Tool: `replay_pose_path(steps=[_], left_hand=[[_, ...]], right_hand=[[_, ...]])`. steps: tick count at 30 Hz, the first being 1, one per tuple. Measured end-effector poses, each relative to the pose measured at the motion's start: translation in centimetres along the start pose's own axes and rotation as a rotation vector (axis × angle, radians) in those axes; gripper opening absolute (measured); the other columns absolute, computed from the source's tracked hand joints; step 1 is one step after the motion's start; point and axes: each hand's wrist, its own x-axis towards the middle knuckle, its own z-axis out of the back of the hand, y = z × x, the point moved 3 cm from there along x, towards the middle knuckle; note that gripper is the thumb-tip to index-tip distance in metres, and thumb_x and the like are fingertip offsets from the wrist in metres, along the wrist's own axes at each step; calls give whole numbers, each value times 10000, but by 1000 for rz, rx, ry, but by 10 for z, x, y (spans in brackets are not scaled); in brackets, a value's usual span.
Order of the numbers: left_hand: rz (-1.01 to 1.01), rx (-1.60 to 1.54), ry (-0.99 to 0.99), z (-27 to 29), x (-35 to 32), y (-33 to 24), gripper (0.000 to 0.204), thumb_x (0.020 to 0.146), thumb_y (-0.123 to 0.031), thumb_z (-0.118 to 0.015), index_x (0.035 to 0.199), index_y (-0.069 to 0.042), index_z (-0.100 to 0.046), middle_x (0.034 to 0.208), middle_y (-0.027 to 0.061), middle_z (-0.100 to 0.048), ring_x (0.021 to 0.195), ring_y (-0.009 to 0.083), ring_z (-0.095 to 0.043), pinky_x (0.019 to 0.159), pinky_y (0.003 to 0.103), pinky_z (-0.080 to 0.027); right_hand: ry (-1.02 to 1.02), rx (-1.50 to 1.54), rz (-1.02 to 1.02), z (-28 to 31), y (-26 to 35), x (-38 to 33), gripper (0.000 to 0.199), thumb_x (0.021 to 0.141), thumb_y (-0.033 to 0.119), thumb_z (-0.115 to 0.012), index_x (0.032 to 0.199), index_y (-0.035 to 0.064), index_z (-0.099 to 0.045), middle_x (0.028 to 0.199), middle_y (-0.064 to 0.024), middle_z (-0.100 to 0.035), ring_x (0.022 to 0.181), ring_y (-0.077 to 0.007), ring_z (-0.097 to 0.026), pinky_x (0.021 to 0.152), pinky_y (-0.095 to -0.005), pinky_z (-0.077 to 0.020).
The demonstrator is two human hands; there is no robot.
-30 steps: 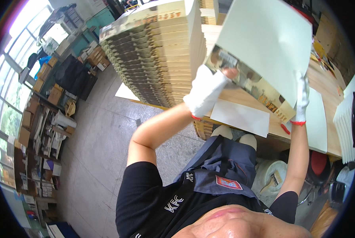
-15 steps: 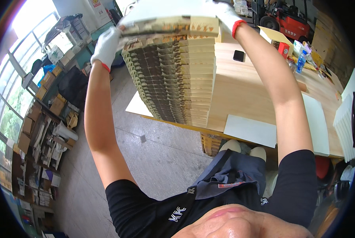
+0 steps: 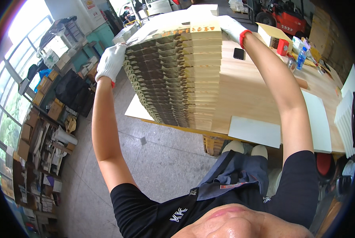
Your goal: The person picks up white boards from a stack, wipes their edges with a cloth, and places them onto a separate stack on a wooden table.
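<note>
On tabletop [image 3: 241,95], tall brown-and-cream stack [image 3: 173,75]

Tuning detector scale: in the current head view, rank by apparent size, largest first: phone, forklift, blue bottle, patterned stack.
1. Patterned stack
2. Forklift, farther off and cut by the picture's top edge
3. Blue bottle and phone: bottle longer, phone wider; too close to rank.

- White-topped, brown-and-cream flat box [image 3: 203,31] now lies level on its matching stack [image 3: 173,79].
- White-gloved left hand [image 3: 111,61] and right hand [image 3: 232,28] sit lower, at its ten and two o'clock.
</note>
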Motion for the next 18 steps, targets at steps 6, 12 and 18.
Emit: replay_pose_path(steps=[6,12,18], left_hand=[[-116,-65,-483,-3,-15,-20,487,998,-375,-502,1370,-64,-551,1370,168,-578,1242,316,-572,1032,403,-437],[-653,-840,-353,-105,-146,-150,545,1043,-316,-395,1470,17,-329,1487,241,-406,1355,382,-431,1150,517,-351],[-53,-1459,938,-245,-240,-347,698,973,-429,-564,1516,-45,-353,1438,145,-495,1176,241,-552,978,369,-444]], right_hand=[[-127,148,236,5,-15,-17,494,966,491,-534,1134,38,-637,929,-69,-697,785,-142,-614,734,-315,-503],[-41,448,-185,-19,-60,-170,417,939,446,-596,1016,36,-584,826,-66,-676,667,-135,-619,636,-291,-515],[-81,338,-359,-15,-221,-349,303,913,342,-589,1009,55,-592,743,-43,-643,580,-129,-591,514,-279,-472]])
